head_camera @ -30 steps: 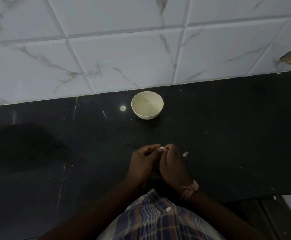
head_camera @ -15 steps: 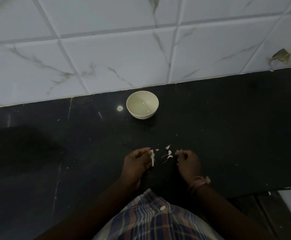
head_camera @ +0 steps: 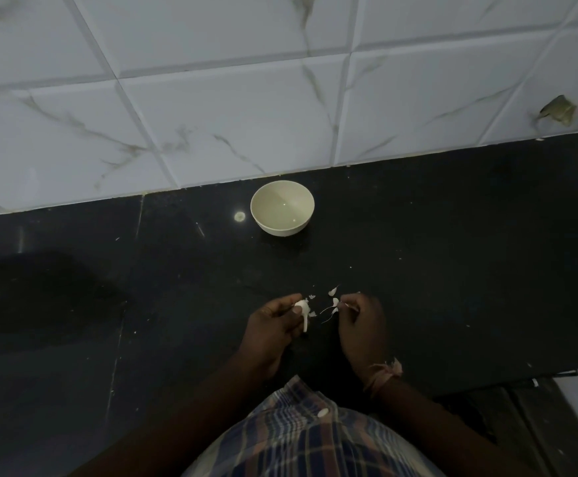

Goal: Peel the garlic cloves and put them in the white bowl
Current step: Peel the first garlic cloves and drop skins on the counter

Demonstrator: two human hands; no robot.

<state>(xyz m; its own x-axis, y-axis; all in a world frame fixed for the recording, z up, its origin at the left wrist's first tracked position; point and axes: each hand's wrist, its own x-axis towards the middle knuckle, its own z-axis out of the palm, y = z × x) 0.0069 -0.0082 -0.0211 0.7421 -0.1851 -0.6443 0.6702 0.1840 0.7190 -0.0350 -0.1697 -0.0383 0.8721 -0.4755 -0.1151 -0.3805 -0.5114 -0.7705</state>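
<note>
Black countertop (head_camera: 452, 256) below marbled wall tiles (head_camera: 212, 115); white bowl (head_camera: 282, 208) near the wall, well apart from the hands; left hand (head_camera: 274, 325) curled, pinching a garlic clove (head_camera: 302, 307); right hand (head_camera: 361, 321) curled, pinching a thin strip of skin (head_camera: 332, 308); loose skin flakes (head_camera: 333, 290) between the hands

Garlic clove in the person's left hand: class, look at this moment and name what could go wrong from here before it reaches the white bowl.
1. The garlic clove is only pinched at the left hand's fingertips, so it might slip onto the dark counter.
2. Skin pulled off by the right hand could cling and get carried into the white bowl.
3. The bowl stands well beyond the hands, by the wall, so a toss could miss.
</note>
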